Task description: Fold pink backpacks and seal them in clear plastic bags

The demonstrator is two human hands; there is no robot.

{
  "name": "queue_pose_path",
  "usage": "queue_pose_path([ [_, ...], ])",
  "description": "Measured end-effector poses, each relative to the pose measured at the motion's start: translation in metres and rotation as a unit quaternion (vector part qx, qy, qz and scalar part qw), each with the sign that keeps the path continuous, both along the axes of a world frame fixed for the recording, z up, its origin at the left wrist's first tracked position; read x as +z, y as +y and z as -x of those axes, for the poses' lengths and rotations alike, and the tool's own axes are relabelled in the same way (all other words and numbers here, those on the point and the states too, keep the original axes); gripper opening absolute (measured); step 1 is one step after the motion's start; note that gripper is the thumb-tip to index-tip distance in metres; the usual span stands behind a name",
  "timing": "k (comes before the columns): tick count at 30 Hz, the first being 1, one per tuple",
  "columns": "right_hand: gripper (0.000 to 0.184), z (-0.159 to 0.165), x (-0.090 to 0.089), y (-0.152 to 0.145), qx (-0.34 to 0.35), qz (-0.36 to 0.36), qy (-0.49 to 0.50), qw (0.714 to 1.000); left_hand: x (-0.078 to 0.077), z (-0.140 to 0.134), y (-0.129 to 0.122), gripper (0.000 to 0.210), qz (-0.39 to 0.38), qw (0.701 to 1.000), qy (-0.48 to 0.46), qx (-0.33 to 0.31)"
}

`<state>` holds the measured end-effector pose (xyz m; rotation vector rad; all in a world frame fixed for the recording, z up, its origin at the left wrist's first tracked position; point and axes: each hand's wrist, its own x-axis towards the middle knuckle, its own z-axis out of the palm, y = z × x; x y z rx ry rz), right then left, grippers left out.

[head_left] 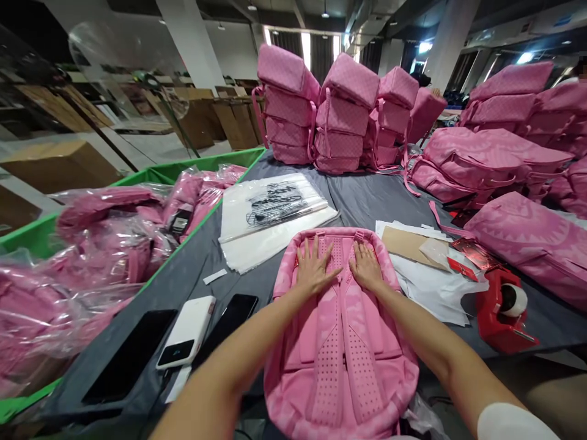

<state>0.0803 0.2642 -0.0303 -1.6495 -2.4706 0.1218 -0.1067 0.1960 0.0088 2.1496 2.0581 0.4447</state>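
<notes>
A pink backpack (302, 342) lies in front of me with its strap side up, its lower end reaching over the table's near edge. Two perforated shoulder straps (328, 366) run down its middle. My left hand (315, 266) rests flat on the upper left of the back panel, fingers spread. On the upper right, my right hand (365, 264) presses down with its fingers stretched out and fairly close together. Neither hand grips anything. Just beyond the backpack is a stack of clear printed plastic bags (275, 208).
Left of me are two black phones (131, 354) and a white power bank (187, 330). A green-edged bin (160, 166) holds plastic-wrapped pink bags. To the right are papers (431, 293), a red tape dispenser (499, 321) and more backpacks (532, 238). Pink stacks (346, 116) stand behind.
</notes>
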Motion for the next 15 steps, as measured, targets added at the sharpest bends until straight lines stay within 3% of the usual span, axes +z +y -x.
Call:
queue_pose_path([
  [2,0.068,-0.002,-0.001,-0.003,-0.003,-0.004,-0.002,1.0,-0.015,0.0,0.017,0.082,0.029,0.999,-0.003,0.02],
  [5,0.064,0.002,0.022,-0.002,-0.022,-0.013,-0.01,1.0,-0.034,0.001,0.021,0.085,0.052,0.998,-0.016,0.002],
  [8,0.063,0.023,0.055,0.003,0.051,-0.128,0.019,0.99,-0.035,0.003,0.019,0.088,0.062,0.998,-0.03,-0.005],
  [10,0.065,0.038,0.064,0.006,0.112,-0.193,0.045,0.974,-0.031,0.004,0.018,0.082,0.062,0.997,-0.038,-0.012],
  [12,0.064,0.048,0.057,0.006,0.13,-0.172,0.038,0.976,-0.028,0.006,0.018,0.069,0.051,0.997,-0.051,-0.018],
  [15,0.06,0.053,0.027,0.004,0.122,-0.067,-0.027,0.99,-0.024,0.018,0.02,0.049,0.028,0.991,-0.125,-0.04],
])
